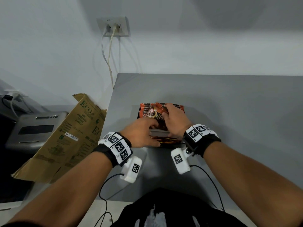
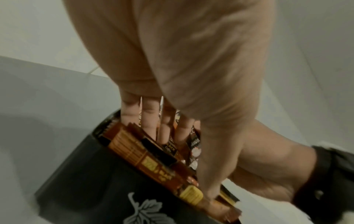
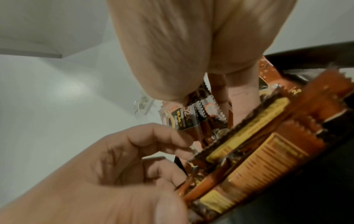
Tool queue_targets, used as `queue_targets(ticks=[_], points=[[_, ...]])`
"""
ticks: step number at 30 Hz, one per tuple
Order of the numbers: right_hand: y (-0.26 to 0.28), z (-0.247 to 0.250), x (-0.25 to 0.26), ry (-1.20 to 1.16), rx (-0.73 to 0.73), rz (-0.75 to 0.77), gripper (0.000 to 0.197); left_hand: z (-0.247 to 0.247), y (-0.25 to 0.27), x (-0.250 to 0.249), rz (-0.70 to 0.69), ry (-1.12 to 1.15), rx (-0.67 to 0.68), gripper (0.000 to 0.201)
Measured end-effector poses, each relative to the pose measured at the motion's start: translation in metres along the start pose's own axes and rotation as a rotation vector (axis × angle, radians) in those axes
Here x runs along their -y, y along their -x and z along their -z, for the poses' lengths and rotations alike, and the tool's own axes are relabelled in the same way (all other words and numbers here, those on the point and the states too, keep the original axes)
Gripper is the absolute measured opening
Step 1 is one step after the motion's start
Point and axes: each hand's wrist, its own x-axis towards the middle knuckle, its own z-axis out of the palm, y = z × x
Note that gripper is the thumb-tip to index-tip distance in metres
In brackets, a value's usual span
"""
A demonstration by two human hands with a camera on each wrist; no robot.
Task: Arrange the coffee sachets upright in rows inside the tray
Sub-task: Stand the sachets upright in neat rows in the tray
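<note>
A black tray [image 1: 138, 116] stands mid-table, its outer wall printed with a pale leaf [image 2: 86, 189]. Orange-brown coffee sachets [image 1: 148, 110] fill it; those at the back stand upright, and others lie lower at the front [image 1: 165, 140]. My left hand [image 1: 152, 126] reaches in from the left, its fingers [image 2: 149, 121] pushed in among the sachets [image 2: 134, 150] and curled against their edges [image 3: 172, 144]. My right hand [image 1: 165, 112] lies over the top of the pack and grips a tilted bundle showing a coffee-cup picture [image 1: 154, 115]. Its fingers [image 3: 222, 92] go down between the sachets [image 3: 258, 151].
The grey table [image 1: 229, 112] ends just left of the tray. Beyond that edge lean a flattened cardboard box [image 1: 65, 136] and a grey machine [image 1: 36, 128]. A wall socket with two cables [image 1: 113, 27] is behind. Black wrist-camera cables [image 1: 211, 181] trail over the front edge.
</note>
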Motion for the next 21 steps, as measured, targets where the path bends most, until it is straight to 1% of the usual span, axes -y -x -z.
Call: queue_targets(ticks=[2, 3, 5, 7, 9, 11, 14, 17, 21], points=[[0.0, 0.002, -0.002, -0.026, -0.008, -0.041, 0.016, -0.005, -0.003, -0.003, -0.026, -0.071, 0.094, 0.07], [0.002, 0.003, -0.003, -0.043, -0.012, -0.057, 0.015, -0.009, -0.004, -0.003, -0.035, -0.112, 0.122, 0.071], [0.003, 0.004, -0.005, -0.087, -0.023, -0.083, 0.015, -0.016, -0.004, 0.0, -0.059, -0.156, 0.132, 0.066], [0.005, 0.005, -0.008, -0.095, -0.046, -0.074, 0.016, -0.019, -0.003, 0.003, -0.093, -0.139, 0.107, 0.058], [0.007, 0.005, -0.01, -0.048, -0.071, -0.025, 0.017, -0.023, -0.001, 0.007, -0.137, -0.117, 0.074, 0.053], [0.008, 0.005, -0.013, -0.01, -0.078, 0.018, 0.018, -0.025, 0.0, 0.009, -0.153, -0.099, 0.037, 0.056], [0.008, 0.007, -0.013, -0.008, -0.074, 0.028, 0.02, -0.021, 0.002, 0.008, -0.141, -0.044, -0.08, 0.059], [0.006, 0.012, -0.012, 0.047, -0.104, 0.033, 0.02, -0.011, 0.003, 0.004, -0.086, 0.051, -0.173, 0.049], [0.004, 0.021, -0.01, 0.027, -0.101, 0.006, 0.016, 0.0, 0.002, 0.011, 0.03, 0.195, -0.175, 0.025]])
